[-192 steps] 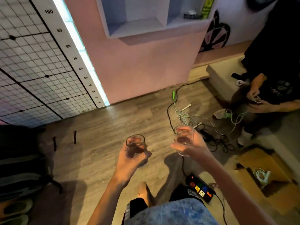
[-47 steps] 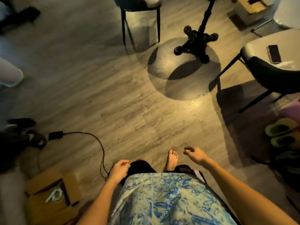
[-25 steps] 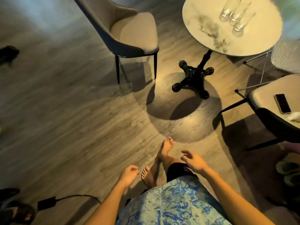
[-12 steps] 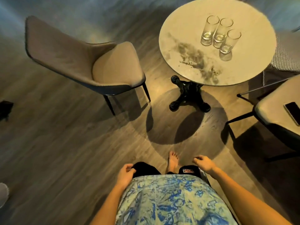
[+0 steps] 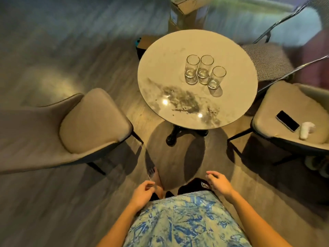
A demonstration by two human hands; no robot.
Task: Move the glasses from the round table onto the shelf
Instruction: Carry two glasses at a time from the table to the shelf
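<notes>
Three clear tall glasses stand close together on the round marble table [image 5: 160, 72], right of its middle: the left glass [image 5: 192, 70], the middle glass [image 5: 204, 69] and the right glass [image 5: 215, 77]. My left hand [image 5: 142, 193] and my right hand [image 5: 218, 182] hang low in front of my waist, well short of the table. Both hold nothing, with fingers loosely curled and apart. The shelf is out of view.
A beige padded chair [image 5: 92, 120] stands left of the table. Another chair [image 5: 284, 107] at the right carries a phone [image 5: 287, 121] and a white object [image 5: 305, 130]. A metal-framed checkered seat [image 5: 267, 61] and a cardboard box [image 5: 187, 11] lie beyond the table.
Earlier I carried a glass in each hand near the shelf; now both hands are empty. I have turned and walked to the round table, which has come nearer and more central.
</notes>
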